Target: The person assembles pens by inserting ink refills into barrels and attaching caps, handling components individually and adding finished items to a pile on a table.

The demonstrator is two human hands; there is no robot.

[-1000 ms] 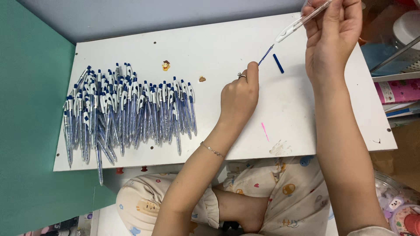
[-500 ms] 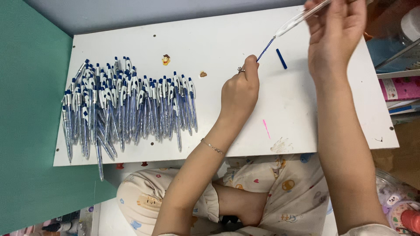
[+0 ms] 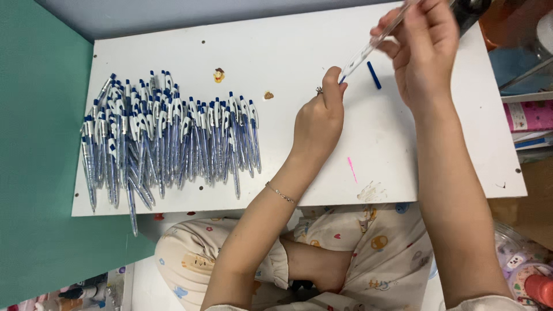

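My right hand (image 3: 423,49) holds a clear pen barrel (image 3: 374,43) tilted above the white board (image 3: 276,52). My left hand (image 3: 319,118) pinches the blue refill end at the barrel's lower tip, fingertips closed on it. A loose blue pen part (image 3: 374,75) lies on the board just right of the barrel tip. A large pile of several assembled blue and white pens (image 3: 164,141) lies spread on the left half of the board, well away from both hands.
Two small brown stickers (image 3: 219,75) sit near the board's middle. A pink mark (image 3: 352,170) shows near the front edge. A green surface (image 3: 34,144) lies left; boxes and containers (image 3: 530,115) crowd the right. My patterned trousers (image 3: 368,253) lie below.
The blue refill has gone further into the clear barrel; less of it shows now. Both hands stayed close together above the board's right half.
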